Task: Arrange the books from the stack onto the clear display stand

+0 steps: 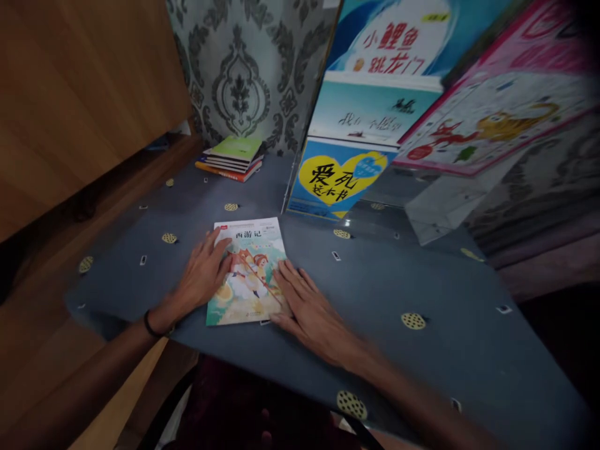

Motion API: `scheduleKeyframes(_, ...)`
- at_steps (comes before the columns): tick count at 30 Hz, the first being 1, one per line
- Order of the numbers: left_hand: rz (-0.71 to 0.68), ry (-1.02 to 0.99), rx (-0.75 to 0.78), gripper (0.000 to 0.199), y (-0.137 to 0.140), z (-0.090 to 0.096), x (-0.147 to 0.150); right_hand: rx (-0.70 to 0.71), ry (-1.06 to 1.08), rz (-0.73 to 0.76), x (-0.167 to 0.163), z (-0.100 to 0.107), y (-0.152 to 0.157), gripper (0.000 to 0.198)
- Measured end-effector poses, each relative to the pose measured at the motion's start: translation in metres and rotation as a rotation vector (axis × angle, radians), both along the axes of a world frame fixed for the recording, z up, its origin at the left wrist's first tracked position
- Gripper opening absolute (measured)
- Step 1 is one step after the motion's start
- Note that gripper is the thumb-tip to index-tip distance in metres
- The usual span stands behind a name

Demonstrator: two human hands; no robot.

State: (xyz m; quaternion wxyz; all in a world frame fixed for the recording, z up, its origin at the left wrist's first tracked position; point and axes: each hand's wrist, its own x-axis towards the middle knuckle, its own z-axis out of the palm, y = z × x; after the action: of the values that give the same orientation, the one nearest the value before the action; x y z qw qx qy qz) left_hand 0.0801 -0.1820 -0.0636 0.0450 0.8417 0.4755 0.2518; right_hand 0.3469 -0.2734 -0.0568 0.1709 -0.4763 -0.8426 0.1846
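Observation:
A closed picture book [250,278] with a white top band and a painted cover lies flat on the blue-grey tablecloth [375,275]. My left hand [202,272] rests on the book's left edge, its fingers stretched out over the cover. On the opposite side, my right hand [304,306] lies with fingers extended across the right edge, touching the cover. Neither hand is wrapped around the book. A dark band [150,324] circles my left wrist.
Behind the book, a small stack of books [232,156] sits against the patterned wall [239,75]. A clear stand holds several upright books [344,178], with a pink-edged book [487,125] tilted beside them. A wooden cabinet [84,94] borders the left.

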Motion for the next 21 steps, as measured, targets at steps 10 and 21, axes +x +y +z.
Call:
scheduleKeyframes(10, 0.06, -0.495, -0.228, 0.039, 0.004, 0.012, 0.003, 0.004, 0.094, -0.147, -0.019, -0.012, 0.056, 0.075)
scheduleKeyframes(21, 0.368, -1.337, -0.698, 0.029, 0.016, 0.023, 0.014, 0.001, 0.143, -0.151, -0.015, -0.012, 0.052, 0.074)
